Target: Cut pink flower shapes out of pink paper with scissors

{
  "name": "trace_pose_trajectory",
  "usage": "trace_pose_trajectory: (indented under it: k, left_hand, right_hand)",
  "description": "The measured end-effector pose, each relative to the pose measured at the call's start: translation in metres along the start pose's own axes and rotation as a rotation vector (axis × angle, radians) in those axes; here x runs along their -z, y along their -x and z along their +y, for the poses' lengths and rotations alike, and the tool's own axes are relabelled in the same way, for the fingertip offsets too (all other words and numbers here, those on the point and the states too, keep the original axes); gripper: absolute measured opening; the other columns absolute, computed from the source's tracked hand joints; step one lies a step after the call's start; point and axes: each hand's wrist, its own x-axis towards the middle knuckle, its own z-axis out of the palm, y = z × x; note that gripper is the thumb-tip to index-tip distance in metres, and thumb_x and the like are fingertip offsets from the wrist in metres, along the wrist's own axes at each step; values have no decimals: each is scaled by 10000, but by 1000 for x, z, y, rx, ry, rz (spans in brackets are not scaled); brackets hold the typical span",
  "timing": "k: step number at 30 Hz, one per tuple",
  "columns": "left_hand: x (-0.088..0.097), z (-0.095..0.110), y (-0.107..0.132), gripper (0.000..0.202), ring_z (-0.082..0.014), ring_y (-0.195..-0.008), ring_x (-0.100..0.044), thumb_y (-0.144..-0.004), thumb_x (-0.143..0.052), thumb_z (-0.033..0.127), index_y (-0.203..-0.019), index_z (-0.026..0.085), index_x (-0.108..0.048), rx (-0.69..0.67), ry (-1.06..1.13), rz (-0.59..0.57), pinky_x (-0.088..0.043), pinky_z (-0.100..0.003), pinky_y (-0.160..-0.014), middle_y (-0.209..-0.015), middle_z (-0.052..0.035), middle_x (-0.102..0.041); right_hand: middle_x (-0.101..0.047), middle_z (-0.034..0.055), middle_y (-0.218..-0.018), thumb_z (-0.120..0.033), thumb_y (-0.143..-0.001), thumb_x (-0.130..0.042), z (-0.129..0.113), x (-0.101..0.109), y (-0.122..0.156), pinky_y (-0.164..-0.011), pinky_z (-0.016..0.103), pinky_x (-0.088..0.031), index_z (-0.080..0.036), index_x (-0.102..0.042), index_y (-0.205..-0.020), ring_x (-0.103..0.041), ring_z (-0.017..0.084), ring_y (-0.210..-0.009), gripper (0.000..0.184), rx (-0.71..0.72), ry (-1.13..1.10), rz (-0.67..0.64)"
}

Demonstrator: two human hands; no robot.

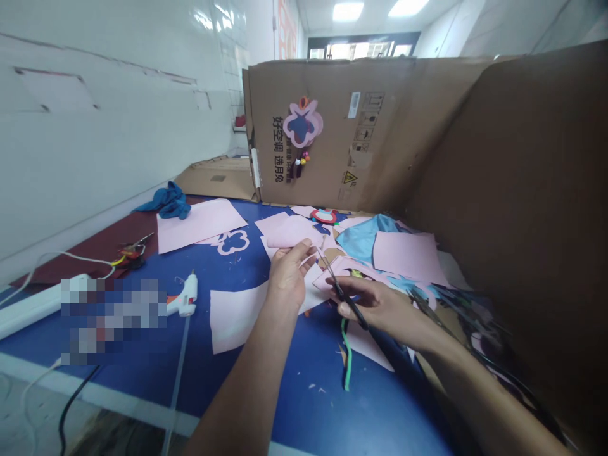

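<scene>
My left hand (287, 276) is closed on a pale pink sheet (293, 232) that curls up above the fingers; paper or felt, I cannot tell which. In my right hand (373, 304) is a pair of scissors (338, 288) with dark handles. The thin blades point up and left, close to the sheet's edge by my left fingertips. Pink and white scraps lie beneath both hands. Just below the right hand, a green fuzzy stick (348, 361) rests on the blue table (313, 411).
A glue gun (189, 295) stands left, near a white power strip (42, 307). Pliers (130, 253) and blue cloth (171, 201) lie behind it. A flower cutout (232, 242) lies mid-table. Cardboard (327, 133) walls the back and right. Scraps and tools crowd the right side.
</scene>
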Motion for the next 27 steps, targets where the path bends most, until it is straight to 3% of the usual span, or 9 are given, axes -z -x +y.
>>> trace_pose_trajectory:
  k: [3, 5, 7, 12, 14, 18, 23, 27]
  left_hand:
    - [4, 6, -6, 184, -144, -780, -711, -715, -828, 155, -825, 152, -681, -30, 55, 69, -519, -276, -780, -856, -41, -738]
    - [5, 8, -8, 190, -142, -770, -707, -719, -823, 155, -841, 154, -676, -20, 61, 57, -517, -275, -775, -850, -41, -733]
    - [5, 8, -7, 199, -142, -757, -703, -712, -824, 154, -842, 153, -672, 6, 50, 21, -517, -274, -761, -843, -44, -729]
    - [4, 1, -1, 234, -150, -757, -696, -674, -854, 177, -828, 146, -680, 61, -13, -165, -518, -271, -727, -823, -41, -721]
    - [3, -1, 1, 252, -154, -756, -693, -656, -866, 184, -824, 146, -682, 76, -41, -226, -517, -277, -726, -801, -34, -712]
    - [4, -2, 4, 303, -168, -770, -696, -639, -904, 234, -846, 143, -702, 85, -111, -332, -519, -310, -763, -795, -34, -713]
    - [4, -4, 6, 327, -164, -781, -691, -652, -923, 281, -868, 147, -717, 68, -173, -370, -508, -315, -779, -808, -41, -733]
    - [4, -6, 5, 323, -166, -773, -696, -650, -922, 272, -866, 147, -716, 80, -182, -363, -507, -313, -770, -808, -44, -739]
  right_hand:
    - [-756, 66, -1222, -417, -872, -743, 17, 11, 0, -885, 382, -536, -298, -752, -1308, -690, 288, -1046, 453, 28, 355, 115]
    - [-762, 62, -1120, -314, -844, -732, 31, 16, -1, -835, 352, -500, -326, -787, -1230, -675, 287, -1012, 391, 30, 678, 222]
    - [-734, 79, -1105, -226, -806, -717, 43, 19, -4, -783, 317, -465, -317, -804, -1180, -670, 271, -977, 395, -35, 860, 273]
    - [-709, 71, -892, -183, -768, -721, 46, 22, -9, -659, 287, -385, -238, -816, -992, -632, 228, -795, 249, -193, 806, 117]
    - [-697, 46, -808, -211, -779, -724, 40, 24, -9, -627, 287, -364, -228, -800, -952, -595, 210, -722, 190, -160, 750, 49]
    - [-715, 36, -833, -292, -828, -711, 34, 26, -5, -611, 287, -363, -250, -804, -1044, -583, 195, -685, 239, -63, 668, 21]
    - [-713, 18, -744, -199, -812, -695, 33, 21, -4, -602, 285, -311, -276, -816, -1025, -573, 181, -643, 257, -148, 705, 23]
    - [-712, 10, -740, -197, -780, -733, 33, 19, -5, -617, 275, -303, -250, -798, -929, -573, 170, -661, 171, -176, 688, -18]
